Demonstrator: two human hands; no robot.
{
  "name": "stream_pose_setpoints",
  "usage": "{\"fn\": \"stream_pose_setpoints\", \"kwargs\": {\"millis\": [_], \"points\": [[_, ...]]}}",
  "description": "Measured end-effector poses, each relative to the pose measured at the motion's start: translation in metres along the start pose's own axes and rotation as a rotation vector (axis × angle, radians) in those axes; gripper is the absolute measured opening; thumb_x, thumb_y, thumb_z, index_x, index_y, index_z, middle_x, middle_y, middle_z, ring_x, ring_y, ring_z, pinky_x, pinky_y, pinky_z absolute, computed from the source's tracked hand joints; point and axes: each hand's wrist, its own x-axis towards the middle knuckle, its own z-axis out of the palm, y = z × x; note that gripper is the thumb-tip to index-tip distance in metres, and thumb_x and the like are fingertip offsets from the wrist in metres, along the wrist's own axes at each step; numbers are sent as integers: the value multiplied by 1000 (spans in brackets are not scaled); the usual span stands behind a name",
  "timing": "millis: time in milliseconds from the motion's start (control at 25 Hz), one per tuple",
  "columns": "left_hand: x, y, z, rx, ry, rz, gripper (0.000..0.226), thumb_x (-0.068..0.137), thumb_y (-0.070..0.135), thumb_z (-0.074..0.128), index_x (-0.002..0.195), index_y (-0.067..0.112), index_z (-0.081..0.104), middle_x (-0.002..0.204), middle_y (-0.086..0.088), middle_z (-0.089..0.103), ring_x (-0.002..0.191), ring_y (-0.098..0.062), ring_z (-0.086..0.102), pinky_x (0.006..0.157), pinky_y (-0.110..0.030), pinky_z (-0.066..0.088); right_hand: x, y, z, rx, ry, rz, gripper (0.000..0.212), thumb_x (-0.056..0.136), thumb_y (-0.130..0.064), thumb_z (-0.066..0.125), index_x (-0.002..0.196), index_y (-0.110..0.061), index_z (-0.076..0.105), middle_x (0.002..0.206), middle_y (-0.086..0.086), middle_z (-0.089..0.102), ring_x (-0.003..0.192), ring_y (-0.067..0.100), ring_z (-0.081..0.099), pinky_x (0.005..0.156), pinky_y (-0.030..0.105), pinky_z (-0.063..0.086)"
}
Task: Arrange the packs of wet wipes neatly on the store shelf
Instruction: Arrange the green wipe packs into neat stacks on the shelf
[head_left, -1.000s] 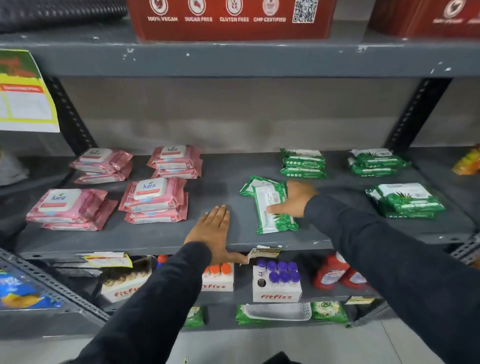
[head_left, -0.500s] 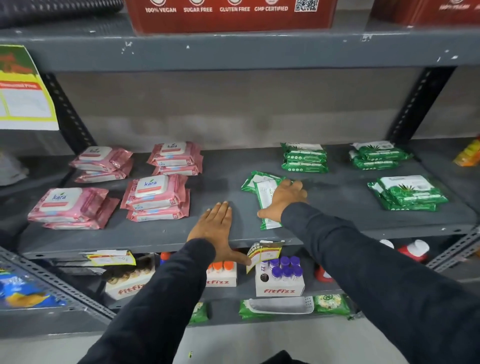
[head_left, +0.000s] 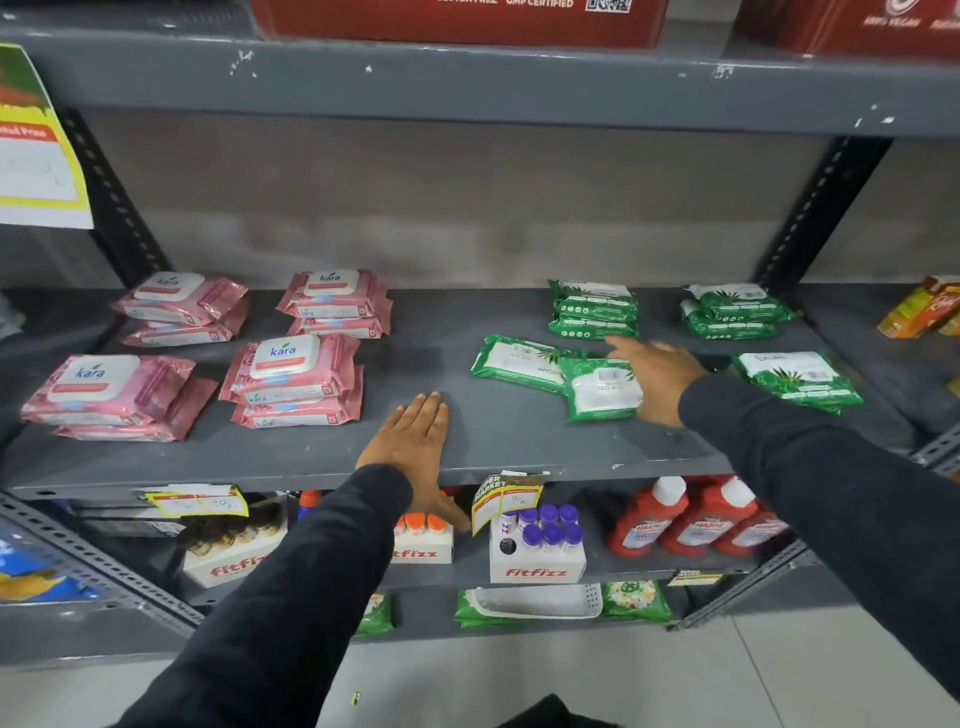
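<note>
We judge the two loose green packs (head_left: 563, 376) as light, soft foil pouches, slippery on the grey shelf (head_left: 519, 441); best taken across the short sides, thumb under one edge. They lie face-down mid-shelf, overlapping. The far one's long axis runs left to right; the near one is skewed, its long axis pointing roughly near to far. Our right hand (head_left: 657, 379) rests spread and flat against the near pack's right edge, gripping nothing. Our left hand (head_left: 415, 441) lies open, palm down on the shelf's near edge. The pink stacks (head_left: 291, 379) sit squared at left.
</note>
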Motion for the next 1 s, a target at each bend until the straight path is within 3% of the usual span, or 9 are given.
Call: {"fn": "stream_pose_setpoints", "kwargs": {"millis": [160, 280, 360, 440, 520, 600, 840, 920, 1000], "points": [[0, 0, 0, 35, 11, -9, 149, 46, 89, 62, 149, 9, -12, 159, -10, -15, 145, -26, -12, 118, -42, -1, 0, 18, -1, 195, -70, 8, 101, 75, 17, 54, 154, -26, 10, 145, -8, 48, 79, 12, 59, 67, 26, 48], [2, 2, 1, 56, 16, -13, 149, 48, 88, 63, 148, 9, -13, 159, -9, -15, 145, -25, -12, 118, -40, -3, 3, 23, 8, 230, -103, 8, 104, 75, 16, 57, 155, -27, 6, 148, -9, 45, 66, 6, 57, 59, 23, 49], [3, 3, 1, 56, 19, -16, 148, 49, 87, 64, 148, 9, -13, 159, -9, -15, 145, -25, -12, 117, -38, -6, 4, 25, 10, 226, -105, 1, 104, 75, 13, 58, 155, -27, 4, 149, -10, 43, 69, 6, 61, 67, 30, 55], [3, 3, 1, 59, 20, -17, 148, 49, 87, 64, 148, 9, -14, 159, -9, -14, 145, -25, -11, 116, -38, -6, 6, 28, 10, 219, -120, -10, 104, 77, 9, 61, 155, -26, 2, 151, -9, 41, 95, 16, 67, 82, 35, 56], [2, 3, 2, 62, 25, -20, 148, 49, 86, 65, 148, 9, -13, 159, -9, -13, 145, -25, -11, 116, -38, -6, 6, 31, 10, 204, -154, -25, 106, 77, 4, 68, 155, -23, 2, 154, -7, 37, 121, 23, 57, 92, 32, 51], [2, 3, 2, 64, 28, -21, 148, 49, 86, 65, 148, 9, -13, 159, -9, -13, 145, -25, -10, 116, -38, -6, 6, 32, 11, 170, -174, -24, 109, 76, -3, 76, 156, -20, 3, 155, -6, 35, 129, 23, 49, 100, 31, 45], [3, 2, 3, 63, 33, -26, 151, 46, 87, 66, 148, 9, -13, 159, -9, -13, 145, -25, -10, 118, -40, -1, 3, 35, 14, 226, -133, 13, 117, 70, -20, 86, 155, -20, 6, 153, -4, 39, 135, 24, 44, 111, 36, 36], [3, 2, 3, 66, 34, -27, 151, 46, 87, 66, 148, 9, -13, 160, -9, -13, 145, -25, -10, 118, -40, -1, 5, 40, 5, 400, -71, 64, 107, 73, -16, 83, 155, -20, 15, 148, 2, 44, 125, 25, 52, 104, 36, 43], [4, 1, 4, 59, 40, -28, 151, 46, 86, 66, 148, 9, -12, 160, -9, -12, 145, -25, -10, 118, -39, -1, 11, 48, -16, 680, 68, 227, 79, 80, -14, 76, 147, -17, 35, 129, 9, 59, 97, 23, 62, 82, 33, 52]]}}
